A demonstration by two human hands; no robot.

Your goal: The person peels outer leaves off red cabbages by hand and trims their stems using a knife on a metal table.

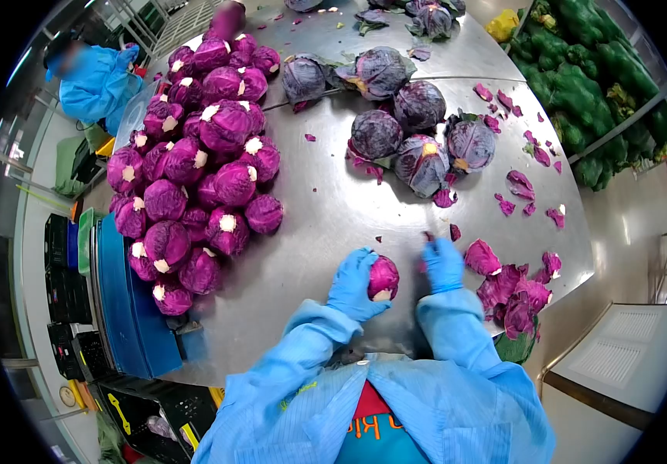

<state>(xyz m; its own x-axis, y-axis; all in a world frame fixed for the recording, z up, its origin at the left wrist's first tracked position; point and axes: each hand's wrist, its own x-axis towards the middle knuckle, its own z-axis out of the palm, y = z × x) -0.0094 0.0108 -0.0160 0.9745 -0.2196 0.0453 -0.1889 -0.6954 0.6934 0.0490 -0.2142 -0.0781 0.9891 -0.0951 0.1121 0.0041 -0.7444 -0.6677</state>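
My left hand, in a blue glove, is wrapped round the side of a small peeled red cabbage low on the steel table. The cabbage's pale cut stem faces toward me. To the right, my right hand, also gloved, is closed and apart from the cabbage. A small dark reddish bit shows above its fingers, but blur hides what it grips. Beside this hand lie loose purple cabbage leaves at the table's right edge. Beyond both hands sits a group of unpeeled, dull purple cabbages.
A large heap of peeled red cabbages covers the table's left side. Leaf scraps are scattered at right. Green net sacks stand past the right edge. Blue panels and black crates are at left, with a person in blue behind.
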